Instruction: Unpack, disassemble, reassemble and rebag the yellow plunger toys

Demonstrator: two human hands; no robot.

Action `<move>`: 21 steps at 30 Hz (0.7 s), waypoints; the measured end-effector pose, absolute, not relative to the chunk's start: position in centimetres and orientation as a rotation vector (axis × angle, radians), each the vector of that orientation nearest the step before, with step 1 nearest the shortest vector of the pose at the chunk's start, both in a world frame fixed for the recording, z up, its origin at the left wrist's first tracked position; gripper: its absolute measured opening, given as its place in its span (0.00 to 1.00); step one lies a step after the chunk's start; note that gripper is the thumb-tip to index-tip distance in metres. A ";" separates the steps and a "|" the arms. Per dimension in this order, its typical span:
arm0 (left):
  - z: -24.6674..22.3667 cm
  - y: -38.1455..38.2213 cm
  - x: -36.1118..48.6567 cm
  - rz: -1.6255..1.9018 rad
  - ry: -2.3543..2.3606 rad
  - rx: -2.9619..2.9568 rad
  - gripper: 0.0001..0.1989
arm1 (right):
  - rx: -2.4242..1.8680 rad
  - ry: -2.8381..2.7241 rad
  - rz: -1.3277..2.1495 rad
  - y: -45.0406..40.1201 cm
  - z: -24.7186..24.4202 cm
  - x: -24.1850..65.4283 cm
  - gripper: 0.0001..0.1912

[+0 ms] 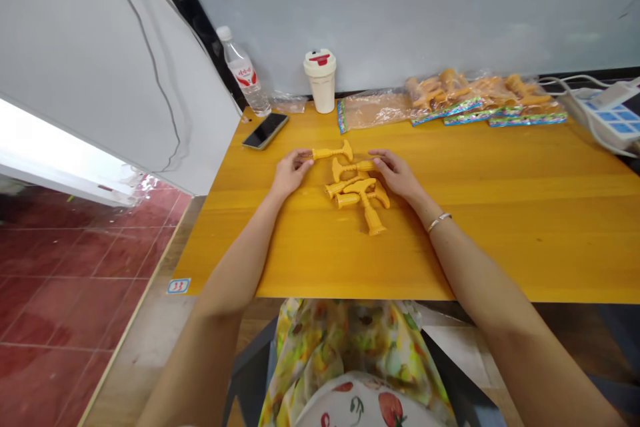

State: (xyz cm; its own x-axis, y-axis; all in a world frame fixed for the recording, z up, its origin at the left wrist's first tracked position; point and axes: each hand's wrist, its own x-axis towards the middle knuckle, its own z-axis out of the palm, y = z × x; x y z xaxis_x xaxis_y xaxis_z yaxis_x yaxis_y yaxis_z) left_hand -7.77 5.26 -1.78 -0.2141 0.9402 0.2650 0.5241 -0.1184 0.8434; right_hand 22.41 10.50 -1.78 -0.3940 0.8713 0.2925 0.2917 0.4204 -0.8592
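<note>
Several yellow toy hammers lie close together on the wooden table in front of me. My left hand has its thumb and fingers closed on the handle end of one toy hammer, whose head points right. Opposite it, my right hand grips the handle end of another toy hammer, its head turned left. Just below, more toy hammers overlap in a small loose pile between my forearms.
Along the back edge stand a water bottle and a lidded cup. A phone lies at the left. Clear bags of yellow toys and a flat clear bag rest by the wall. A power strip with cables sits far right.
</note>
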 end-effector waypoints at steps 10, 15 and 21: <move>2.2 2.8 -8.3 0.784 1.817 1.845 0.09 | -1.010 -1.885 0.945 10.6 -1.9 22.4 0.23; 4.3 1.2 -8.7 0.257 1.663 1.729 0.09 | -1.006 -1.894 0.946 10.6 -2.2 22.2 0.22; 5.9 0.2 -6.9 0.131 1.513 1.644 0.03 | -0.984 -1.891 0.969 10.5 -2.0 22.1 0.22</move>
